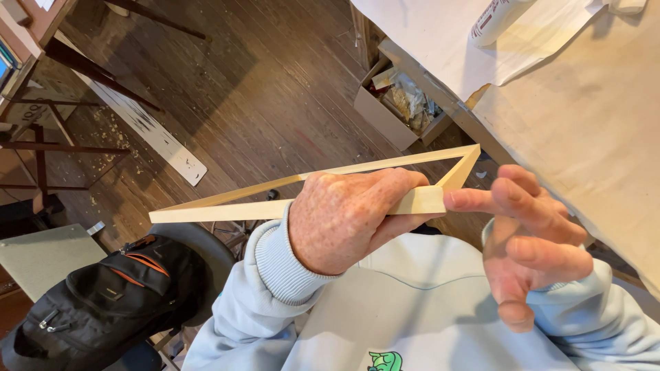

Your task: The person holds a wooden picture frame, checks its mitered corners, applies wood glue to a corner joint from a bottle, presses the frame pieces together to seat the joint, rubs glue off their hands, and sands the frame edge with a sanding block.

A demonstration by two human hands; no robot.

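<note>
From the head camera, the left hand is closed around a pale wooden frame, fingers wrapped together over its near rail just short of the corner. The frame is made of thin, light strips and is held in the air above the person's lap, clear of the table. Its long axis runs nearly level from the lower left of the view up toward the right, and the mitred corner at the right end points at the table edge. The far rail rises gently to that corner; the near rail shows its broad flat face to the camera.

The right hand is just right of the frame, fingers spread and curled apart, holding nothing; its index fingertip touches the end of the near rail at the corner.

Right of the frame stands a table covered in tan paper, with a white sheet laid over its far part and a white tube lying on that sheet. Beyond the frame, a cardboard box of scraps sits on the dark plank floor. Below the frame's left end a black backpack rests on a seat. Left of the frame a white board lies on the floor amid sawdust.
</note>
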